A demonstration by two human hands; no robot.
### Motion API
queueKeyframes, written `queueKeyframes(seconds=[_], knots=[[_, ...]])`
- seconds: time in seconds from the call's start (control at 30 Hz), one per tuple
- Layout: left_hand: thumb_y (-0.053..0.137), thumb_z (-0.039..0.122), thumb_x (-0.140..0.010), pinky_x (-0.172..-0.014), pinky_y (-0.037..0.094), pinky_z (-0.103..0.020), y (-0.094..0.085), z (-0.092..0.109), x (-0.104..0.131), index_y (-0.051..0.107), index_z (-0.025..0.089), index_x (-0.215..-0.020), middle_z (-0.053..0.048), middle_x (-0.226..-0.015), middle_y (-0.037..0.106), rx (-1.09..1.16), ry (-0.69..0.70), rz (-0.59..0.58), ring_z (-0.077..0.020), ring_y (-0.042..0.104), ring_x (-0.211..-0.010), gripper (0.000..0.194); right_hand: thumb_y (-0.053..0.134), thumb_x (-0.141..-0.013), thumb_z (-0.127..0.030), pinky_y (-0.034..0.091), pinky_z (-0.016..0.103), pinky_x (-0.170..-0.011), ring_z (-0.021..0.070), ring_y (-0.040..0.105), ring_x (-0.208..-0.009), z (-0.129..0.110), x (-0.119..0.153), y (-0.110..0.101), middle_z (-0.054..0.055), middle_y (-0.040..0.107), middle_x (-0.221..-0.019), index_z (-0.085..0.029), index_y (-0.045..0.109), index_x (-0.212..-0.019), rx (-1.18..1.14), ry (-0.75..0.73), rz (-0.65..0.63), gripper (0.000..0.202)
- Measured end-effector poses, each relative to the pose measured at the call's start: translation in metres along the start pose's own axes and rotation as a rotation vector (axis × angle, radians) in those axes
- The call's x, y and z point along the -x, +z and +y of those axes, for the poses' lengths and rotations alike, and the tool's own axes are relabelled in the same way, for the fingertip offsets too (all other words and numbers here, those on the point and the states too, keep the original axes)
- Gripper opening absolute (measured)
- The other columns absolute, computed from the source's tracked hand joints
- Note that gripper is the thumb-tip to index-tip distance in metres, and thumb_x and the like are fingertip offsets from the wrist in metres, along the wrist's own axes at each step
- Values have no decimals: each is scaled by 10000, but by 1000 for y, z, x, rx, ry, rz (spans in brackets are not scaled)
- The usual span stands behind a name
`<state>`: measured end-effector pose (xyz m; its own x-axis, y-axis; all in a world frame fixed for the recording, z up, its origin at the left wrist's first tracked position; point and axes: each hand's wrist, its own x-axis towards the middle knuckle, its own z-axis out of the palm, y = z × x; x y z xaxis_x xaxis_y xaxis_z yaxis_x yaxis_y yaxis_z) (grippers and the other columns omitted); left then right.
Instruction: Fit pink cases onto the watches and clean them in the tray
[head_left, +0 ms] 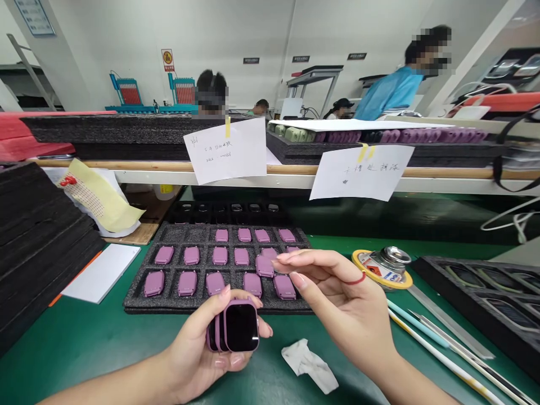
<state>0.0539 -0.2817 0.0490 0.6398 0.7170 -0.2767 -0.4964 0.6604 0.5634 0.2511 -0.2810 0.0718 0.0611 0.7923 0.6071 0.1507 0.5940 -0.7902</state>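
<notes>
My left hand is wrapped round a small stack of purple watch cases; the front one shows a black screen. To the right, my right hand is raised over the tray's right side, with thumb and fingers apart. Its fingertips are beside a purple case that sits higher than its neighbours; whether they touch it cannot be made out. A black foam tray holds several purple cases face down in its compartments. A crumpled white wipe lies on the green mat between my forearms.
At the right are a metal-topped dispenser, long thin tools and another foam tray with watch parts. Black foam sheets are stacked at the left. A shelf with taped notes crosses above; people are beyond it.
</notes>
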Motion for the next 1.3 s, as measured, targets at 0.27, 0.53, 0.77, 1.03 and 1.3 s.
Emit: queueKeyframes(seconds=[0.27,0.53,0.77,1.03,1.3], knots=[[680,483,-863,-384,234,-146,1,0,1,738,143,-915,-121,-775,757,-9,-6,1,-51,519,-406,349,633,-888,-67,629,280,-898,167,729,-1003,3,5,0,20,751,-1002,-262,682,-1055,62,-105,-42,261],[671,478,-869,-392,234,-150,0,1,1,731,140,-920,-120,-780,754,-23,-7,5,-53,525,-410,347,639,-865,-54,628,358,-895,207,719,-1017,3,6,-2,43,753,-1030,-259,674,-1074,209,-224,-80,295],[767,488,-778,-369,189,-142,0,-2,-1,731,128,-855,-31,-633,632,12,-35,67,-51,494,-401,370,661,-919,-121,653,292,-842,194,775,-900,-8,11,-5,22,800,-1006,-285,659,-1232,281,-495,-425,353],[763,480,-791,-366,211,-115,2,-3,1,740,115,-867,-12,-699,579,28,-46,35,-25,465,-448,374,563,-977,-154,592,270,-950,176,752,-946,-1,21,3,9,788,-1074,-271,595,-1349,230,-526,-496,392],[809,559,-726,-389,174,-147,2,-7,1,683,157,-810,56,-557,514,-125,71,113,-13,356,-394,429,808,-819,-391,555,376,-742,216,659,-799,-5,19,15,69,734,-939,-182,527,-1361,499,-478,-408,644]])
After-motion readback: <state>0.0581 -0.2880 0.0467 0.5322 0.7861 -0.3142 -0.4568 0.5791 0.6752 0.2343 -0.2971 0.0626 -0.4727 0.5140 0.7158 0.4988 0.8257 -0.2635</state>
